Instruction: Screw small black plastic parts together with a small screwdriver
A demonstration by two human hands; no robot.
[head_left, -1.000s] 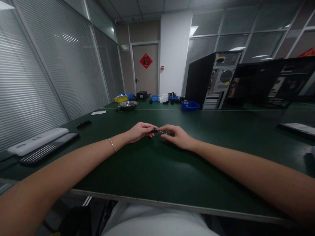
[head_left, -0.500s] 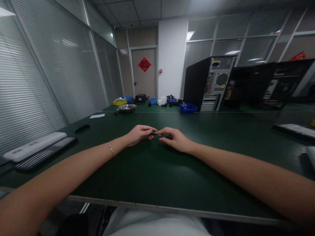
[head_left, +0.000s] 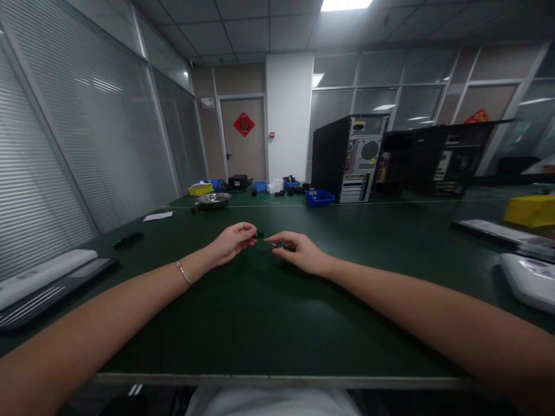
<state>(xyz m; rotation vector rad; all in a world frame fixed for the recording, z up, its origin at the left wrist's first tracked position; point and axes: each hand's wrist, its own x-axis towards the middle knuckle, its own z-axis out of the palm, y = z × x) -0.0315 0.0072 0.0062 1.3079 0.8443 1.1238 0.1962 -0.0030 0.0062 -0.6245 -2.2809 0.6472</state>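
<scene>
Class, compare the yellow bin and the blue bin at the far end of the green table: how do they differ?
The yellow plastic bin sits left of the round metal bowl; the blue plastic bin sits right of it, by the black computer tower. They differ in colour. Both are open-topped and rest on the green table.

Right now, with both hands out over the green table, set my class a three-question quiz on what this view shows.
1. True or false: the left hand and right hand meet fingertip to fingertip over the green table.
2. What is pinched between them? A) a small dark part B) a white cable C) a yellow bin
3. Fill in: the blue bin sits just left of the black ____.

Key: 1 true; 2 A; 3 computer tower.
</scene>
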